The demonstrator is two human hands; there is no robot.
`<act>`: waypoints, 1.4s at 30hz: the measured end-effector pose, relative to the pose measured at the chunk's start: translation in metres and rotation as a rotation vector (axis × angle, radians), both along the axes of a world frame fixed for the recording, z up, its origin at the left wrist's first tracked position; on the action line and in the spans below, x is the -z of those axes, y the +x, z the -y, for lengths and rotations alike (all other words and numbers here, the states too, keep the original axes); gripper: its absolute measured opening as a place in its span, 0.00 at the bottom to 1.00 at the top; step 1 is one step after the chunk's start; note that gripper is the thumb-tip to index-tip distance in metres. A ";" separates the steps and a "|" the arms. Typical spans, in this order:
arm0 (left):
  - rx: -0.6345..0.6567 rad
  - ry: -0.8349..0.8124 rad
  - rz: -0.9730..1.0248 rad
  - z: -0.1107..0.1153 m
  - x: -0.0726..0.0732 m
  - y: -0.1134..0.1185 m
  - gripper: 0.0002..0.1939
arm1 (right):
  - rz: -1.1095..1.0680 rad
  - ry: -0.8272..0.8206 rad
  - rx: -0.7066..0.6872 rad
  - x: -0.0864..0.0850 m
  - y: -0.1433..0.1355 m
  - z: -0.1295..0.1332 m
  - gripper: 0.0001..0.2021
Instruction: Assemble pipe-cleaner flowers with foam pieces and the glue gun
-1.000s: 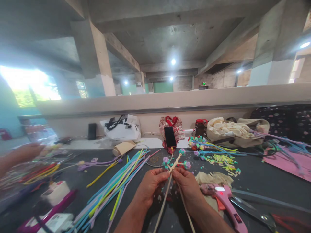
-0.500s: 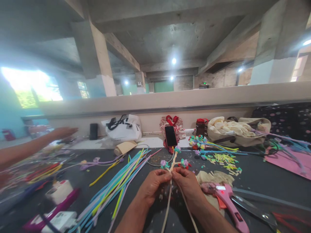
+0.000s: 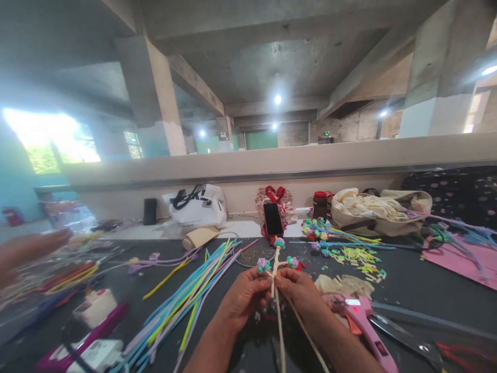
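Head view: near centre, left hand (image 3: 248, 296) and right hand (image 3: 300, 291) close together, fingertips pinching the cream stem of the flower sprig (image 3: 277, 263) upright between them, pink glue gun (image 3: 364, 317) right, pipe-cleaner bundle (image 3: 190, 295) left, phone (image 3: 273, 218) at far centre.

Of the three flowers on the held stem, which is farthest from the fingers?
The top flower, tipping the pale stem; the left flower and right flower sit lower, near the left hand and right hand.
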State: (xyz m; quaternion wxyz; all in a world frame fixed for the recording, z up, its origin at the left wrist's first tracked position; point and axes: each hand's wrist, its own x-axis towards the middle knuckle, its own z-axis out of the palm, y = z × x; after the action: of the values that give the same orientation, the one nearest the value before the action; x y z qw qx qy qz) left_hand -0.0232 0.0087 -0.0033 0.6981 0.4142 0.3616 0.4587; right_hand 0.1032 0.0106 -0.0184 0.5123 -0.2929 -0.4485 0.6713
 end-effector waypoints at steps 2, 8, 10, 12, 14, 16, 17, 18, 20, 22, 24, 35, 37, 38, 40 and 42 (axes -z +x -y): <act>0.028 0.013 -0.009 -0.001 0.002 -0.001 0.10 | 0.008 0.006 -0.024 0.001 0.001 -0.001 0.13; -0.111 0.151 -0.095 0.004 0.000 0.004 0.13 | 0.006 -0.048 -0.028 0.007 0.009 -0.006 0.13; -0.122 0.190 -0.102 0.007 -0.003 0.007 0.13 | 0.022 -0.098 -0.033 0.008 0.011 -0.008 0.14; -0.136 0.182 -0.085 0.009 -0.004 0.010 0.13 | 0.033 -0.145 -0.029 0.010 0.011 -0.010 0.15; -0.126 0.155 -0.056 0.009 -0.002 0.010 0.13 | 0.027 -0.165 -0.018 0.011 0.010 -0.010 0.14; -0.084 0.133 -0.026 0.006 0.002 0.008 0.12 | 0.021 -0.160 -0.018 0.010 0.009 -0.008 0.13; -0.059 0.121 -0.016 0.005 0.004 0.007 0.11 | 0.020 -0.149 -0.031 0.009 0.008 -0.006 0.13; -0.038 0.108 -0.013 0.003 0.006 0.006 0.11 | 0.018 -0.135 -0.046 0.008 0.008 -0.004 0.12; -0.019 0.081 -0.015 0.001 0.008 0.004 0.12 | 0.009 -0.109 -0.078 0.003 0.008 0.000 0.11; -0.023 0.069 -0.018 0.000 0.008 0.003 0.13 | -0.001 -0.084 -0.088 -0.002 0.008 0.003 0.10; -0.034 0.053 -0.017 0.000 0.007 0.004 0.13 | 0.001 -0.072 -0.056 -0.005 0.009 0.005 0.10; -0.138 0.018 -0.033 -0.002 0.010 0.007 0.14 | 0.115 -0.045 0.037 0.003 0.005 -0.003 0.14; -0.171 0.018 -0.036 -0.003 0.012 0.009 0.14 | 0.142 -0.035 0.061 0.001 0.006 -0.004 0.13; -0.184 0.016 -0.033 -0.003 0.012 0.010 0.15 | 0.157 -0.019 0.076 0.000 0.006 -0.004 0.13; -0.222 0.008 -0.016 -0.004 0.013 0.010 0.15 | 0.201 0.044 0.113 -0.003 0.006 -0.004 0.10; -0.267 0.005 0.011 -0.004 0.013 0.010 0.15 | 0.273 0.122 0.144 -0.004 0.006 -0.004 0.07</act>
State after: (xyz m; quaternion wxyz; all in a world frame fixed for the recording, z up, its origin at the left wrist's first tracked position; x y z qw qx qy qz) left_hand -0.0134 0.0129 -0.0166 0.6319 0.3615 0.4085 0.5505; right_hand 0.1094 0.0148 -0.0139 0.5105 -0.3809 -0.5317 0.5582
